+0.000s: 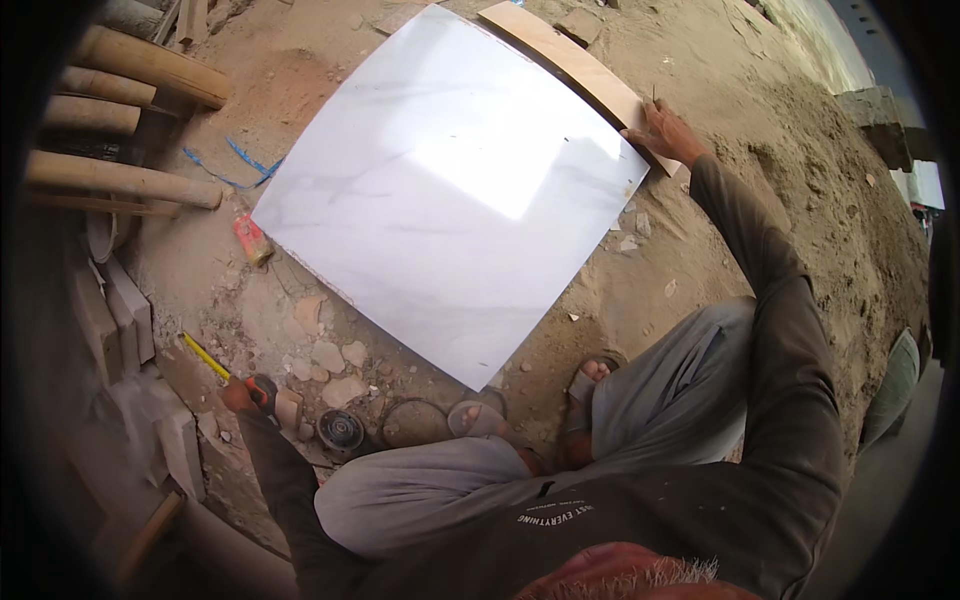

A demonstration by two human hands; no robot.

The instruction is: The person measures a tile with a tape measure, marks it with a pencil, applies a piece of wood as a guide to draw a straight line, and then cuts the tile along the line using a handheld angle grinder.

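Note:
A large white square tile (400,240) with faint grey veining lies on the sandy ground before my crossed legs, sunlight glaring off its upper part. Along its far right edge runs a light tan strip (570,62). My right hand (668,132) rests at the near end of that strip, beside the tile's right corner. A thin dark stick (654,93), like a pencil, rises from its fingers. Down at the left, my left hand (239,396) is closed around a black and orange tape measure (262,392). A short length of yellow blade (205,357) sticks out of it.
Bamboo poles (140,70) project from the left, above stacked tile pieces (180,440). A red container (252,240) and blue strapping (250,160) lie by the tile's left corner. A round black tool part (341,430) and broken shards (327,356) lie near my feet.

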